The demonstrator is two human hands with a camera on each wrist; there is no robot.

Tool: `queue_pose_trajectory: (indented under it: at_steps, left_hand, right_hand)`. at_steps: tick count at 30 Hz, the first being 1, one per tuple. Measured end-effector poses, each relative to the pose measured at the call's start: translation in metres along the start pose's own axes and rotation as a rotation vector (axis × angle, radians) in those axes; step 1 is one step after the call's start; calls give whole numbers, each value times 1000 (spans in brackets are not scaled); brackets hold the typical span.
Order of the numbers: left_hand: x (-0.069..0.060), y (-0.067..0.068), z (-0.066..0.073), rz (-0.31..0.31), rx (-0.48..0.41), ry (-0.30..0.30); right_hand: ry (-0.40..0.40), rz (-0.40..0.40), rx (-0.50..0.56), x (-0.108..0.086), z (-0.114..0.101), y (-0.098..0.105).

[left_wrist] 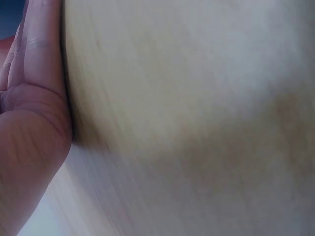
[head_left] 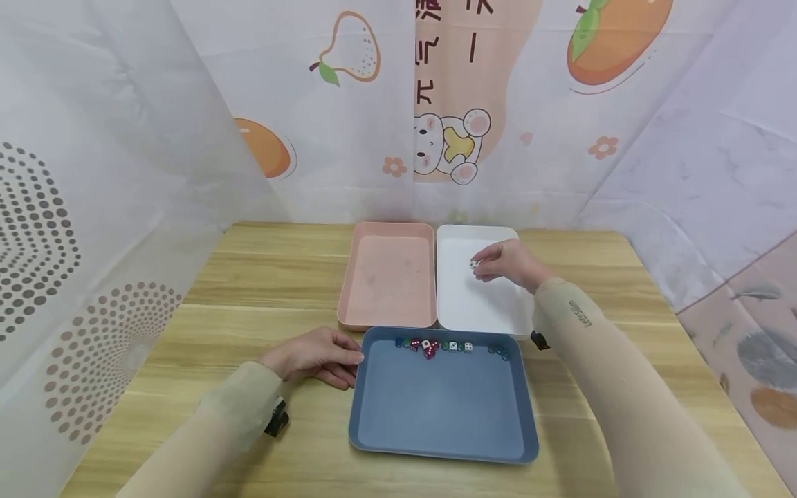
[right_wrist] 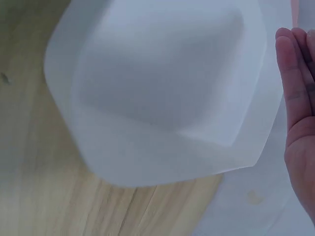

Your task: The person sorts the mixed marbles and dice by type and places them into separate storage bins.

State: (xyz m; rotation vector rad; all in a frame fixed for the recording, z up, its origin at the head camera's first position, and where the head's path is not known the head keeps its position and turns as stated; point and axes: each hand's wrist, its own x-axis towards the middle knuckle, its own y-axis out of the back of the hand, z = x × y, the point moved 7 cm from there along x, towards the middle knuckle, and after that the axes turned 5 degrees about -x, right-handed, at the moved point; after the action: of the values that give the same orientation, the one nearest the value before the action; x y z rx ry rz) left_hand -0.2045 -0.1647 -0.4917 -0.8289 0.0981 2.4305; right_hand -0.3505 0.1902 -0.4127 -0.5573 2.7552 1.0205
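My right hand point(head_left: 507, 263) pinches a white die point(head_left: 474, 264) between thumb and fingertips, above the white tray point(head_left: 457, 304). In the right wrist view only part of that hand point(right_wrist: 298, 108) shows at the right edge, and the die is out of sight. At the left rim of the blue tray point(head_left: 442, 415), my left hand point(head_left: 317, 356) rests on the table, fingers fairly straight and thumb against the rim. Along the blue tray's far side lie several small dice: red dice point(head_left: 429, 351), white dice point(head_left: 468, 347), dark green dice point(head_left: 498, 351) and a blue die point(head_left: 399, 342).
A pink tray point(head_left: 389, 277) stands left of the white one, both behind the blue tray. All three sit on a wood-grain table point(head_left: 268, 277). Printed curtains point(head_left: 349, 138) hang behind and at both sides.
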Motion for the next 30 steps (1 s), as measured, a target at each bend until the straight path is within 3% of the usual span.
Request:
queue_pose_trajectory:
  at_steps: [16, 30]
  left_hand:
    - [-1, -1, 2, 4, 0, -2]
    - [1, -1, 0, 7, 3, 2]
  right_hand:
    - [-60, 17, -101, 23, 10, -5]
    - [-67, 35, -213, 30, 28, -9]
